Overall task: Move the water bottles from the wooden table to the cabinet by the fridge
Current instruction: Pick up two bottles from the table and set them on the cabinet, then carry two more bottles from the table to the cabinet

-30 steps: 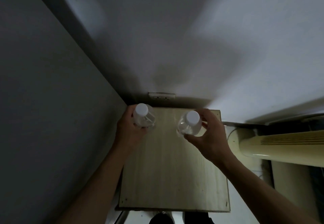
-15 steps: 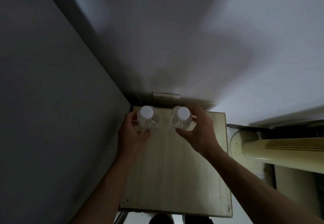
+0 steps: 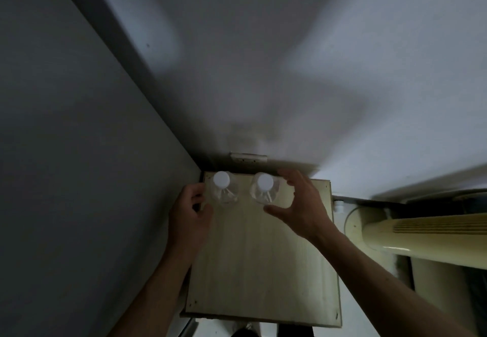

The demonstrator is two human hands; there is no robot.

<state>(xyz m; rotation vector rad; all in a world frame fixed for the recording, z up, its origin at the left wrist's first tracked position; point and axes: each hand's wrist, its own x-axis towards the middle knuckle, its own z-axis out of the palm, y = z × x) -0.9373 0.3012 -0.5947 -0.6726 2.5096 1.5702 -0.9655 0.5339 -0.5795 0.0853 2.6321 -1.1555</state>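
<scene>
Flanking two upright bottles (image 3: pixel 238 190), left hand (image 3: pixel 190 216) and right hand (image 3: pixel 299 206), fingers spread.

A pale wooden cabinet top (image 3: pixel 263 270) fills the lower middle of the frame, its light grain running from the near edge toward the far one. Small dark screw marks sit at its corners. Its far left corner fits into the angle of the walls at the centre of the frame. Two clear water bottles stand upright on it along the far edge, seen from above: the left bottle (image 3: pixel 222 187) in the far left corner, the right bottle (image 3: pixel 264 187) just beside it, apart. Both have white caps.
</scene>
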